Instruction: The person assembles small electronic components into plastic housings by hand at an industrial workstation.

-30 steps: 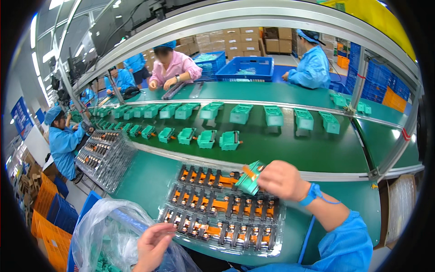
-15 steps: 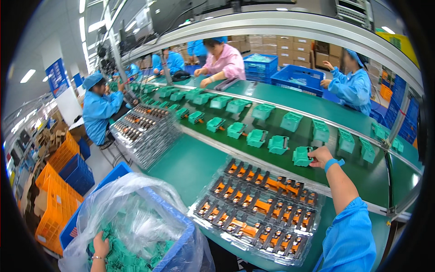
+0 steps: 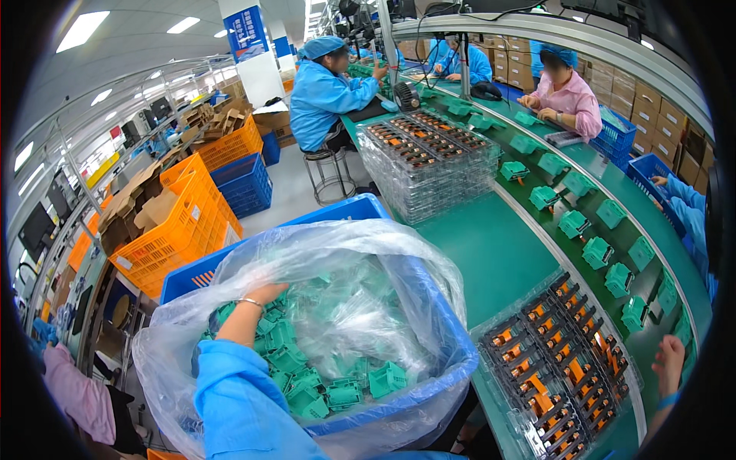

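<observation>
My left hand (image 3: 265,294) reaches into a blue crate (image 3: 451,337) lined with a clear plastic bag (image 3: 230,268). It lies against a heap of green plastic housings (image 3: 285,359); its fingertips are hidden among them. At the right edge my right hand (image 3: 669,360) is over the conveyor belt, its fingers loosely bent and apart, with nothing seen in them. Close by on the belt, a row of green housings (image 3: 635,313) runs away from me. Left of that hand lies a clear tray (image 3: 529,437) of black-and-orange parts (image 3: 540,368).
A tall stack of clear trays (image 3: 429,172) stands on the green table (image 3: 475,257). A metal frame (image 3: 529,29) spans the belt. Orange crates (image 3: 180,222) and a blue crate (image 3: 244,184) stand on the floor at left. Co-workers sit along the line, one on a stool (image 3: 326,172).
The view has swung left toward the blue crate. My right hand has let go of the green housing on the belt. My left hand is still among the housings in the bag.
</observation>
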A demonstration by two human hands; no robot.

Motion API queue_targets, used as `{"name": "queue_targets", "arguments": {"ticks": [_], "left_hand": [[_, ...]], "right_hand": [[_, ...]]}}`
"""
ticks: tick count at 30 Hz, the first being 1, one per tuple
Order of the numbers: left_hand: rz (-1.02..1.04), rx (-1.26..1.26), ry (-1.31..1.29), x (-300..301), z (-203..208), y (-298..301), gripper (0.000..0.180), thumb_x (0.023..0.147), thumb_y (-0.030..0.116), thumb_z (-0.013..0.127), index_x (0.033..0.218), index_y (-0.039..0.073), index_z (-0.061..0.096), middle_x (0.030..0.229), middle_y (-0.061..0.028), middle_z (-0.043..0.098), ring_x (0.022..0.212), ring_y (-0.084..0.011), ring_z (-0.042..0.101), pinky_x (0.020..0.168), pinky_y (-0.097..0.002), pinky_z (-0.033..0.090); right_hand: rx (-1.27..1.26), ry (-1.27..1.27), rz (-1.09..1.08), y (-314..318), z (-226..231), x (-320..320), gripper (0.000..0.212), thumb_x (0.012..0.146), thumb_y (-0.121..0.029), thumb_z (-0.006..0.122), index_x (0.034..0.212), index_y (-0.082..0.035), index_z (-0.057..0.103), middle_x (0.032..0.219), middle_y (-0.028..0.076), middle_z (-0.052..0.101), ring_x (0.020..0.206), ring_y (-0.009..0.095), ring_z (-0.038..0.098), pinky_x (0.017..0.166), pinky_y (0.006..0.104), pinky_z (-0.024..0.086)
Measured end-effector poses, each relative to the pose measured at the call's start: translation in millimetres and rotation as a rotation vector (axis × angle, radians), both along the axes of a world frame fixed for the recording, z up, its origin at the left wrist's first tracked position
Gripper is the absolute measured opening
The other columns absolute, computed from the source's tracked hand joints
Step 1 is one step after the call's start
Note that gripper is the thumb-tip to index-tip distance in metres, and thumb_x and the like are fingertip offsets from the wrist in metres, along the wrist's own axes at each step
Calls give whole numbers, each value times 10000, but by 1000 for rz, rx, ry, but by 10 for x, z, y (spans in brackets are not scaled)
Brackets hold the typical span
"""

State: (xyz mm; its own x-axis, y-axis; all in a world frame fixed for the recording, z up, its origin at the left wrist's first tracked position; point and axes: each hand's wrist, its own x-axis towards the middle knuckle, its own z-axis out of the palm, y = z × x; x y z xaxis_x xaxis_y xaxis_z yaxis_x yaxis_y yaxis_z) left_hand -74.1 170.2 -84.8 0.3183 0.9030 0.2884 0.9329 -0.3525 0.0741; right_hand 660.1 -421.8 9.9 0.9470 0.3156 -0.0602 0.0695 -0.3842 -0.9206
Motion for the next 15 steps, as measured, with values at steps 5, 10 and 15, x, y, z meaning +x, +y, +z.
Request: {"name": "queue_targets", "arguments": {"ticks": [5,10,15], "left_hand": [[269,2,123,446,183,139,357,808,413,516,987,143,666,1087,-152,604,1048,-332,518,884,-442,405],[342,344,195,466,14,262,373,812,334,533,1045,54,609,1067,-192,576,1013,-334,509,930,-422,375],[341,347,-672,184,-254,466,413,838,310,527,1114,3,544,1165,-191,538,1139,-357,458,1008,-448,314]], "right_hand": [[-64,-11,-2,-275,162,-619,97,875,-225,515,940,-155,499,809,-49,478,636,43,467,442,168,373],[-42,-47,-30,-461,190,-883,71,881,-194,493,943,-158,496,813,-47,478,644,49,470,435,187,378],[51,-29,-17,-496,140,-938,104,874,-180,526,954,-123,492,826,-19,476,609,58,474,424,169,397]]}}
